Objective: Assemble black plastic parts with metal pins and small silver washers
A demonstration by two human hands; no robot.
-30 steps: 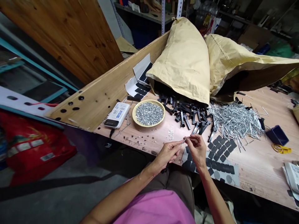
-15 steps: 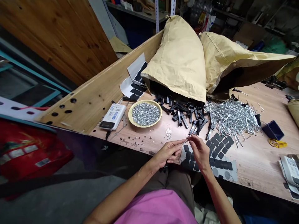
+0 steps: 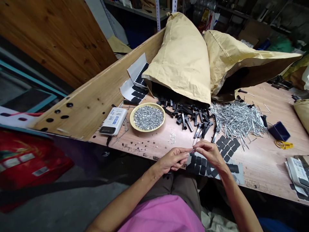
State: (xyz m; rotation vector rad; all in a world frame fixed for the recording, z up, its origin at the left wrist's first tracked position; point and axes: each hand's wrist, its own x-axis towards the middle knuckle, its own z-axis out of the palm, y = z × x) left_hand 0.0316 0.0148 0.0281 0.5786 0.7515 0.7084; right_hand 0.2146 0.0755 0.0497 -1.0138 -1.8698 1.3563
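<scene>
A thin metal rod (image 3: 192, 150) sticks out from the closed fingers of my left hand (image 3: 172, 160), pointing up and to the right. My right hand (image 3: 209, 152) pinches at the rod's far end; any small part between those fingertips is hidden. Just behind the hands lies a small patch of pale metal nuts or washers (image 3: 172, 138). A yellow bowl (image 3: 131, 121) full of small shiny metal pieces (image 3: 148, 117) stands to the left. Black plastic parts (image 3: 196, 117) and a heap of thin metal rods (image 3: 238, 119) are spread farther back. Under my right hand is a sheet with black pads (image 3: 227, 148).
Two large paper sacks (image 3: 183, 58) (image 3: 224, 51) lie at the back of the table. A white device (image 3: 114, 120) with a cable sits left of the bowl, by a wooden side board (image 3: 96, 87). At right are a dark blue box (image 3: 279, 131) and yellow bands (image 3: 283, 144).
My right hand has turned flatter, its wrist and forearm swinging to the right, while its fingertips stay at the rod's end. The camera view has shifted slightly.
</scene>
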